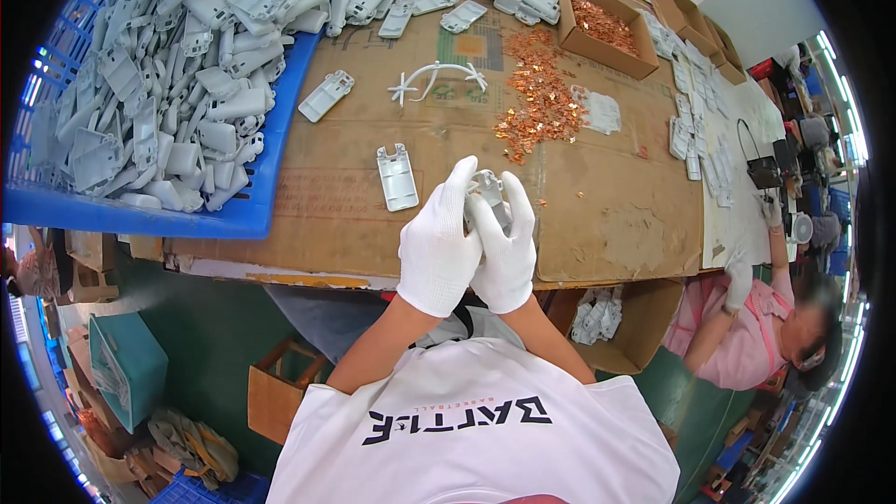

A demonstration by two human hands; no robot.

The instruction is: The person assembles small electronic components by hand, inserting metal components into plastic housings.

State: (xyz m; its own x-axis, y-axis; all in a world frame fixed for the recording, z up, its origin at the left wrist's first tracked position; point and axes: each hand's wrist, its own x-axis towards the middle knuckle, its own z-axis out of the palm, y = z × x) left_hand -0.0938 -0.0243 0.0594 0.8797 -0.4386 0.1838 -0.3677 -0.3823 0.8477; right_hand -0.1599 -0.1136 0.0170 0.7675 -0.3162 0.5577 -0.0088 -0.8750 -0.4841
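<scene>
A pale-grey plastic shell [491,189] — partly hidden by fingers, its upper end toward eleven o'clock — sits at twelve o'clock from the wearer, held between gloved left [437,257] and right [505,266] hands.

White-gloved left hand [435,250], right hand [505,259] touching; fingers [519,205] curled; forearms [385,341] converging.

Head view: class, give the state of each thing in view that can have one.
Left hand, gloved, fingers closed on the held part
Right hand, gloved, fingers closed on the same part
Held part, partly hidden by the hands
Blue crate, heaped with pale parts
Tabletop box, open, holding copper pieces
Spilled pile, loose, scattered
Lower box, open, holding pale pieces
</scene>
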